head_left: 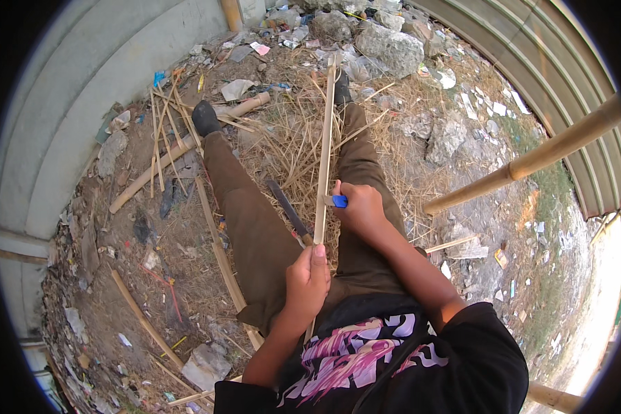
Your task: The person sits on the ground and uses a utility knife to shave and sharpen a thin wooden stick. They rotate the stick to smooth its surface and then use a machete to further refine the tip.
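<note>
A long split bamboo strip runs from my lap out toward my far foot, between my outstretched legs. My left hand is closed around its near part, thumb lying along it. Farther up, my right hand grips a small blue-handled cutter, most of which my fingers hide. Its short blade seems to meet the strip's right edge. Beside the strip, a dark-bladed machete lies against my left thigh, its handle end near my left hand.
Thin bamboo sticks lie over a bamboo pole at the far left. Pale shavings cover the ground between my legs. Rocks and litter lie ahead. A slanting bamboo pole stands at the right, a grey wall at the left.
</note>
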